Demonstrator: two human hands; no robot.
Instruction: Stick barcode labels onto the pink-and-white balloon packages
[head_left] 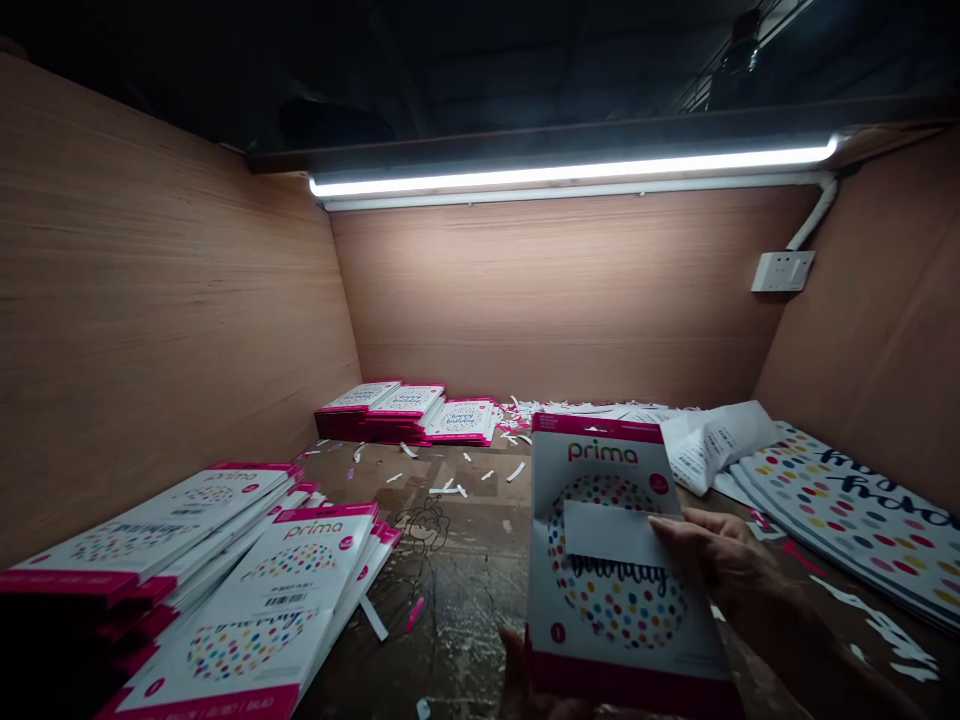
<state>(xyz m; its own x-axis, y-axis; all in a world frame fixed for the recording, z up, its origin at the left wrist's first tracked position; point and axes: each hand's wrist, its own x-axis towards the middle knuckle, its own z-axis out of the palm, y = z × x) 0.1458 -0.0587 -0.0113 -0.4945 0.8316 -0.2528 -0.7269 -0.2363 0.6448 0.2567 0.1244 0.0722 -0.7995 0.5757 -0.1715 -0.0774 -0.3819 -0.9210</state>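
A white and pink "prima" balloon packet (619,620) with a dotted "birthday" balloon printed on it stands tilted up in front of me. My left hand (514,672) grips it low on the left edge; only the thumb side shows, and the other fingers are behind it. Between the thumb and fingers of my right hand (724,565) is the right end of a blank white label (607,532). The label lies across the printed balloon, over part of the lettering. Whether it is stuck down I cannot tell.
Piled packets (180,515) stand at the left, with others (300,590) fanned in front. More packet stacks (405,402) are at the back. Paper scraps (517,470) litter the brown worktop (457,550). A crumpled label sheet (716,440) and large dotted balloons (862,510) lie right.
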